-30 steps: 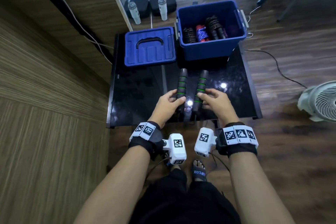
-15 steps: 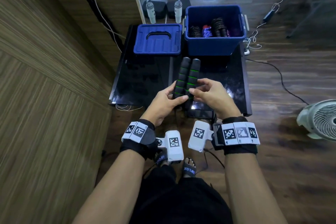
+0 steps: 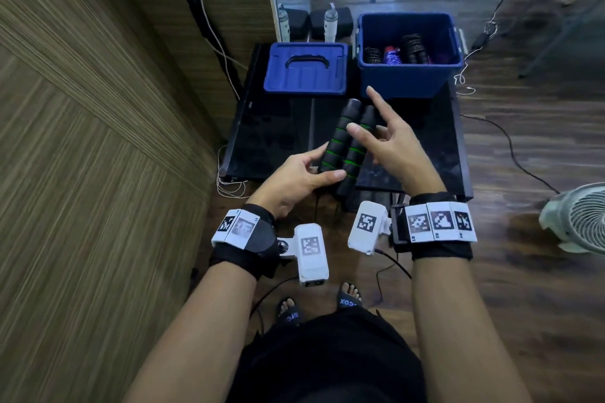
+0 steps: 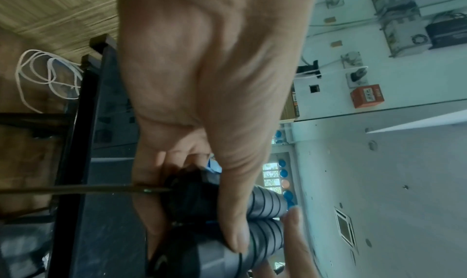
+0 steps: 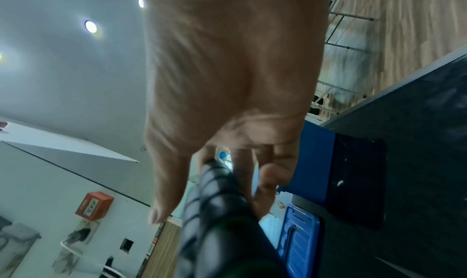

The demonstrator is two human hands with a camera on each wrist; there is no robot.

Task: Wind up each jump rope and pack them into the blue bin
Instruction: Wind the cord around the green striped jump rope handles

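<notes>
1. Gripping the two jump rope handles point(image 3: 340, 149) side by side, the left hand point(image 3: 289, 181) is clamping them near their lower ends, thumb across the front, fingers curled behind. The pair is being held in the air above the near edge of the black table point(image 3: 435, 154), tips pointing toward 1 o'clock.
2. The right hand point(image 3: 389, 144) is hanging apart, fingers spread and straight, thumb lying on the right handle; it is not closing on anything.
3. The blue bin point(image 3: 409, 78) is sitting at 1 o'clock on the table, already holding wound ropes; its lid point(image 3: 306, 70) is lying at 11 o'clock.
4. Handling judgement: the handles are looking like ridged foam, so light, slightly soft and not slippery. The cord point(image 4: 83, 188) trailing from their lower ends is limp and will be swinging; holding mid-grip and controlling the cord separately seems best.
5. Compared with half a second ago: the right hand is letting go, having been pinching the handles; the pair is tilting further right and riding higher.
</notes>
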